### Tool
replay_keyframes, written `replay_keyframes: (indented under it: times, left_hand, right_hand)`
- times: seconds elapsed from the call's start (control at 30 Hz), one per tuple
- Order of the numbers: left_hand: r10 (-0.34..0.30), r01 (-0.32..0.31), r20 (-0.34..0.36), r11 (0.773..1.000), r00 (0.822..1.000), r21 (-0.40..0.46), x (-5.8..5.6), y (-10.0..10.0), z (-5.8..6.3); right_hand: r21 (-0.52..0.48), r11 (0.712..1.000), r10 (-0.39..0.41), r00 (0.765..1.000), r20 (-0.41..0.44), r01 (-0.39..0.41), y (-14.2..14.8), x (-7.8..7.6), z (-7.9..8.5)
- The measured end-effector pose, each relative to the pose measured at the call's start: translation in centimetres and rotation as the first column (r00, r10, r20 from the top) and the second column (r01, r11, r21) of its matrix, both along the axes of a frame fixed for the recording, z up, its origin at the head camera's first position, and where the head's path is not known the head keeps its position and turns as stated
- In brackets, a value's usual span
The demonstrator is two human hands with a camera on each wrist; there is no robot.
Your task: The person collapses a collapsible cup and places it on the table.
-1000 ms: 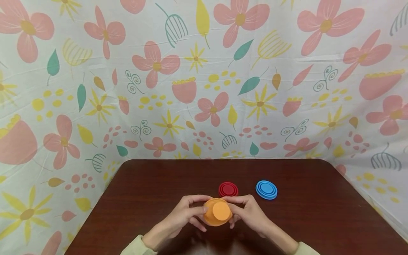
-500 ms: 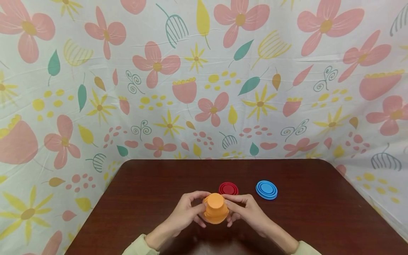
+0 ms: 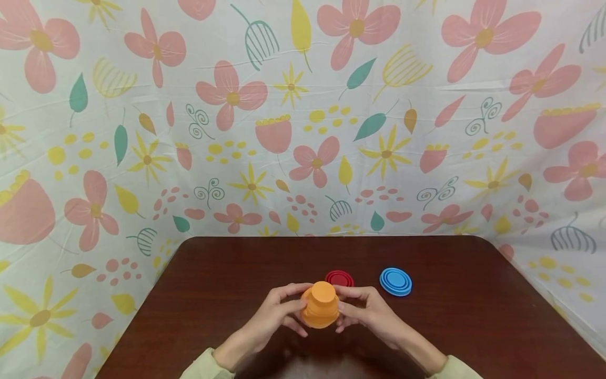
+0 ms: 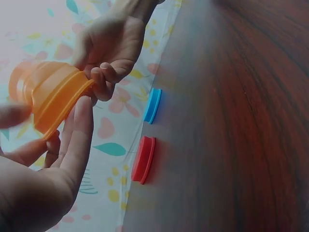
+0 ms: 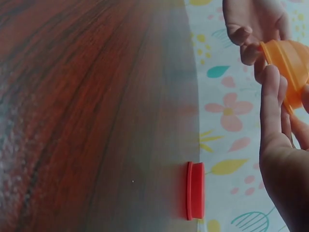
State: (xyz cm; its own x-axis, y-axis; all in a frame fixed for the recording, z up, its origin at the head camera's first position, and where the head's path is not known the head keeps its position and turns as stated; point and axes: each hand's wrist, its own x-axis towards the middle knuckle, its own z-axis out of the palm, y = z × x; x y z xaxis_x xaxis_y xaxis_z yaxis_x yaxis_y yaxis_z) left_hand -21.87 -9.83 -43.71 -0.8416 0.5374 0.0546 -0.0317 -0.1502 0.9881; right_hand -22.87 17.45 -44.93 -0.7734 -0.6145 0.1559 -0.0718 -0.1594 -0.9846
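An orange collapsible cup (image 3: 321, 310), its stepped wall drawn out, is held off the table between both hands with its narrow base upward. My left hand (image 3: 275, 314) grips its left side in the head view, thumb on the wall and fingers by the wide rim. On the opposite side my right hand (image 3: 371, 311) holds it in the same way. The left wrist view shows the cup's ridged orange wall (image 4: 60, 92) side-on, with fingertips along its rim. Behind it on the table lies a red collapsible cup (image 3: 340, 277), pressed flat and partly covered by the hands.
To the right of the red cup, a blue collapsible cup (image 3: 395, 282) also lies flat. The dark wooden table (image 3: 236, 268) ends at the back against a flower-printed cloth (image 3: 303, 105).
The orange cup has tipped so that its base points more upward, and its wall shows more steps. Both hands have risen slightly with it. The red and blue cups have stayed put.
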Motion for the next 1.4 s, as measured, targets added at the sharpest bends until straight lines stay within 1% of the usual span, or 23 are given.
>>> replay_keyframes:
  times: [0.1,0.17,0.27,0.4,0.5,0.6,0.7,0.8,0.87,1.0,1.13,1.27,1.4]
  left_hand:
    - [-0.034,0.033,0.012,0.999,0.999,0.031,0.0,-0.1,0.0]
    - [-0.049,0.049,0.002,0.998,0.999,0.044,0.0,-0.1,0.0]
    - [-0.049,0.050,-0.013,0.998,0.999,0.048,0.0,0.0,-0.2]
    - [-0.023,0.024,-0.033,0.999,0.999,0.034,-0.2,0.1,-0.5]
    - [0.001,0.000,-0.049,1.000,0.999,0.018,-0.3,0.2,-0.5]
    - [0.022,-0.022,-0.058,1.000,0.998,0.004,-0.2,0.4,-0.2]
    - [0.046,-0.046,-0.055,0.999,0.997,-0.006,0.0,0.5,0.0]
    - [0.056,-0.057,-0.050,0.998,0.997,-0.015,0.1,0.7,0.0]
    - [0.055,-0.056,-0.042,0.998,0.998,-0.014,0.1,0.7,0.0]
    - [0.025,-0.025,-0.023,1.000,0.999,0.017,0.1,0.6,-0.1]
    - [-0.002,0.004,-0.046,0.999,0.999,0.038,0.1,0.6,-0.1]
    - [0.020,-0.019,-0.061,1.000,0.998,0.019,0.1,0.8,-0.1]
    - [0.053,-0.053,-0.060,0.999,0.997,0.008,0.0,1.0,-0.1]
  right_hand:
    - [0.021,0.999,-0.032,0.999,-0.014,0.032,-0.1,-0.1,-0.1]
    - [0.034,0.998,-0.051,0.998,-0.024,0.052,-0.1,-0.2,-0.2]
    - [0.065,0.994,-0.080,0.996,-0.034,0.082,-0.3,0.0,0.0]
    - [0.113,0.988,-0.101,0.994,-0.029,0.104,-0.5,0.1,0.4]
    - [0.102,0.992,-0.075,0.997,-0.016,0.077,-0.5,0.2,0.4]
    - [0.047,0.999,-0.017,1.000,-0.022,0.018,-0.4,0.2,0.3]
    - [-0.003,0.999,0.036,0.998,-0.043,-0.036,-0.4,0.2,0.1]
    - [-0.018,0.999,0.048,0.998,-0.043,-0.048,-0.4,0.2,0.0]
    - [-0.016,0.999,0.034,0.999,-0.031,-0.035,-0.4,0.2,0.0]
    - [0.017,1.000,-0.025,1.000,-0.009,0.025,-0.5,0.2,0.0]
    - [0.048,0.996,-0.075,0.997,-0.005,0.076,-0.6,0.2,0.2]
    - [0.061,0.994,-0.095,0.995,-0.009,0.096,-0.7,0.3,0.2]
    - [0.059,0.994,-0.088,0.996,-0.003,0.088,-0.7,0.3,0.3]
